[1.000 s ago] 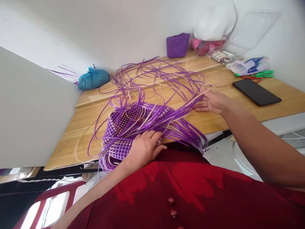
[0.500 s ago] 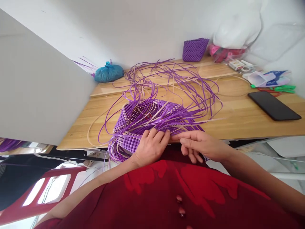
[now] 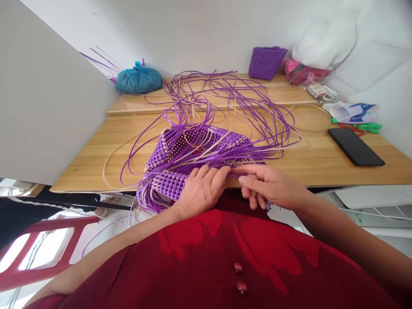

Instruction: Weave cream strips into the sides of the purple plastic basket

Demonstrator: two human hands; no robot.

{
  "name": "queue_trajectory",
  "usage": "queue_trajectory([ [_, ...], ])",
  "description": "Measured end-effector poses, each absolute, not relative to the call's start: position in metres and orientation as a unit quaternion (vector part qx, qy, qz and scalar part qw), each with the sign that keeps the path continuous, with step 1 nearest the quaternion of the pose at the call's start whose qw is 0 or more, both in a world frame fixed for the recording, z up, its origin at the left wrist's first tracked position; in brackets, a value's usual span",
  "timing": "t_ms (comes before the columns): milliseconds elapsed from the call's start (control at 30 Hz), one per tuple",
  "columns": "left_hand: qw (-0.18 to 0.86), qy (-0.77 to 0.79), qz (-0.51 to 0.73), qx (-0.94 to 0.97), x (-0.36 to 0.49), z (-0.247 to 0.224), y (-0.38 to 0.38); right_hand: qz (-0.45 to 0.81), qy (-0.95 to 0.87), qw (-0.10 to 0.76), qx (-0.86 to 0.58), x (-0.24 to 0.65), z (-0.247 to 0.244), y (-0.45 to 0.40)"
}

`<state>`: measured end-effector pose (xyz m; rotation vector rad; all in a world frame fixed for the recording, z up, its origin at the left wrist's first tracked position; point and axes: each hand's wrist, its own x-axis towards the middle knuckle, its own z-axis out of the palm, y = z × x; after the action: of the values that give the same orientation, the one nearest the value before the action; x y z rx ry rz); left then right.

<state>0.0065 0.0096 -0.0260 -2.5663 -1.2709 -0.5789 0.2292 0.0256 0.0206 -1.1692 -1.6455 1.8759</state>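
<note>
A purple and beige woven basket [image 3: 170,185] lies at the table's front edge, with long loose plastic strips [image 3: 273,124] trailing from its rim. My left hand [image 3: 202,186] is closed over the basket's near rim, fingers curled on the weave. Close beside it on the right, my right hand [image 3: 267,184] has its index finger and thumb brought together near the rim by the strips. What lies between those fingertips is too small to make out. The other fingers of that hand curl loosely below. The basket's inside is partly covered by strips.
On the wooden table [image 3: 93,159] a black phone [image 3: 355,146] lies at the right. Behind it are a plastic packet [image 3: 350,112] and a white bag [image 3: 325,43]. A small purple woven basket [image 3: 267,63] stands by the wall; a blue bag [image 3: 139,79] sits at the back left.
The view has shifted slightly, so the table and basket appear higher and a little to the left. Both hands keep nearly the same hold at the rim, the right fingertips slightly nearer the left hand.
</note>
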Motion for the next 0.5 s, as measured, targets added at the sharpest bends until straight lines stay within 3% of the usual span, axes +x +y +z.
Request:
queue_trajectory([
  [167, 0.164, -0.391, -0.18, -0.887, 0.008, -0.024, 0.005, 0.706, -0.588, 0.1, -0.382, 0.224, 0.022, 0.057],
  [367, 0.19, -0.352, -0.156, -0.903, 0.012, -0.023, 0.004, 0.401, -0.855, 0.004, -0.328, 0.2, 0.041, 0.094],
  [433, 0.196, -0.345, -0.169, -0.902, 0.012, -0.025, 0.004, 0.42, -0.854, -0.04, -0.305, 0.19, 0.037, 0.098],
  [500, 0.207, -0.339, -0.187, -0.899, 0.013, -0.027, 0.005, 0.522, -0.796, -0.041, -0.304, 0.181, 0.028, 0.097],
])
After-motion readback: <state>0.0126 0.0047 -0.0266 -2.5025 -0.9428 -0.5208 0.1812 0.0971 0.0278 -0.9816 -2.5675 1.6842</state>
